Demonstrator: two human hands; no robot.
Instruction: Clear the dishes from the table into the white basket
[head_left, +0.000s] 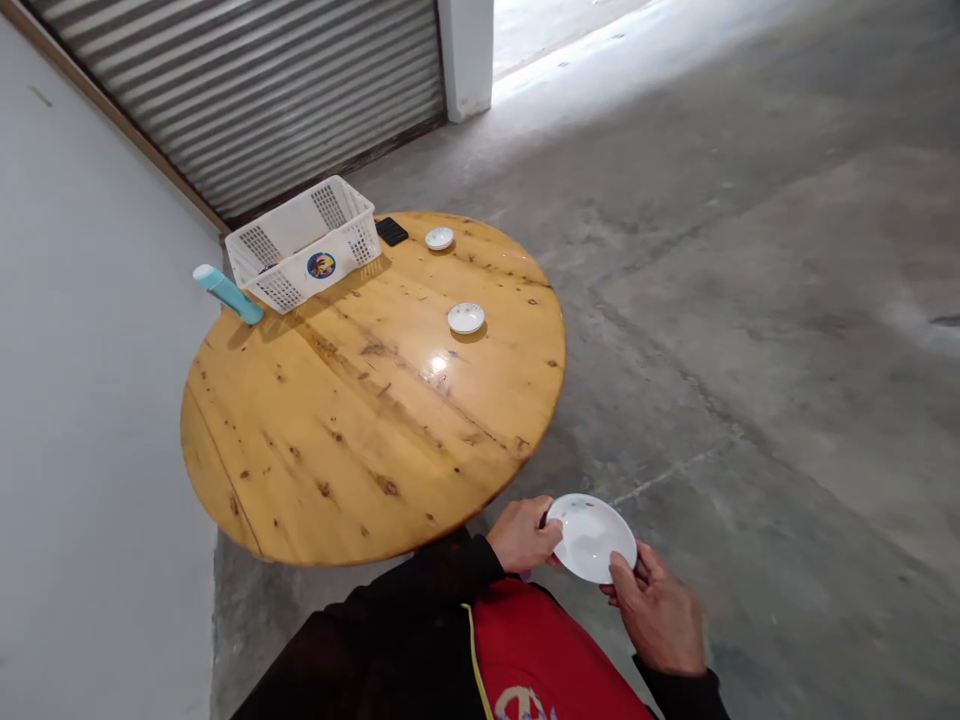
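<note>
A small white plate [589, 536] is held off the table's near right edge, above the floor. My left hand [523, 534] grips its left rim with closed fingers. My right hand [658, 612] grips its lower right rim, thumb on top. Two small white dishes lie on the round wooden table [360, 420]: one near the middle right [466, 318], one at the far side [439, 238].
A white plastic basket [304, 243] with a round sticker stands at the table's far left. A teal bottle [227, 293] lies beside it and a black flat object [391, 231] behind it. A white wall runs along the left, a metal shutter behind. Concrete floor spreads to the right.
</note>
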